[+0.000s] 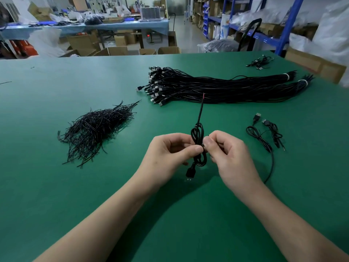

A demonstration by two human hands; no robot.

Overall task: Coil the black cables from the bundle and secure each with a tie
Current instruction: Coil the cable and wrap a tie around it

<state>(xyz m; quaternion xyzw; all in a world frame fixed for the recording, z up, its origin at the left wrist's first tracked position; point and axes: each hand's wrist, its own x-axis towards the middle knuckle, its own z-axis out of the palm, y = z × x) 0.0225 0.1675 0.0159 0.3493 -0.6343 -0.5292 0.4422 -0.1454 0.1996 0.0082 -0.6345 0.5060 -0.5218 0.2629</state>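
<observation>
A black coiled cable point(197, 133) stands upright between my hands above the green table point(56, 186). Its bare wire end points up and its USB plug point(189, 173) hangs below. My left hand point(170, 154) pinches the coil's waist from the left. My right hand point(228, 154) pinches it from the right, where a thin black tie wraps the middle. The big bundle of black cables point(217, 87) lies behind, plugs at its left end, white bands at its right. A heap of black ties point(94, 131) lies to the left.
Two coiled cables point(268, 133) with USB plugs lie to the right of my hands. A few more cables point(260, 62) sit at the far right corner. Beyond the table's far edge stand cardboard boxes point(117, 51), a blue-covered bench and blue shelving point(283, 35).
</observation>
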